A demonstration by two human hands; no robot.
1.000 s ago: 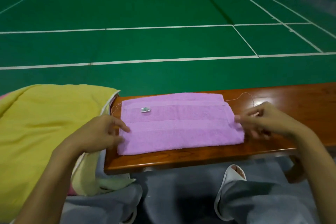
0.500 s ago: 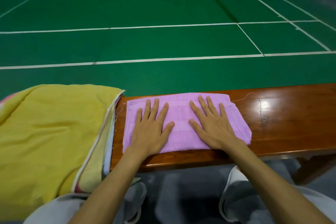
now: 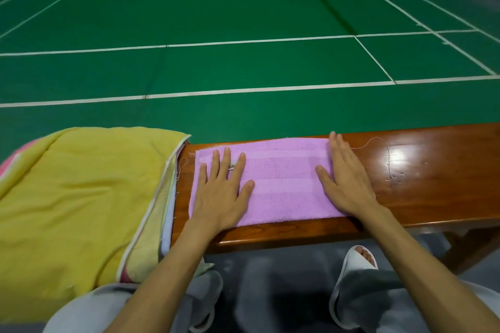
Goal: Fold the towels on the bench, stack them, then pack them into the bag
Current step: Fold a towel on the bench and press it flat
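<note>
Where the right grip [image 3: 345, 181] lies flat on the pink towel [image 3: 286, 184], fingers straight and close together, it covers the towel's right end, so that end's edge cannot be traced; the left grip [image 3: 220, 192] lies flat on the towel's left part, fingers straight and spread, palm over the near left corner; neither grip holds anything. A small tag [image 3: 232, 166] shows between two fingers of the left grip; its print is too small to read. Both forearms are cut off by the lower frame edge. The desk [image 3: 433, 170] is cut off at the right frame edge; its left end is hidden under a yellow cloth [image 3: 81, 197], itself cut off at the left frame edge; pale blue and pink layers show at that cloth's border, and what they belong to cannot be told.

A loose thread [image 3: 378, 143] lies on the bare wood just right of the right grip; a patch of glare sits near it on the varnish. The yellow cloth lies just beside the towel's left end, a narrow strip of bare wood between them. Below the desk a white slipper [image 3: 354, 259] shows toes; beyond the desk lies a green court floor [image 3: 243, 8] with white lines.

The pink towel lies folded and flat on the desk; its long axis runs left to right, parallel to the desk's length; its woven bands follow the same axis; its near long edge lies just inside the desk's near edge, its far long edge close to the far edge.
</note>
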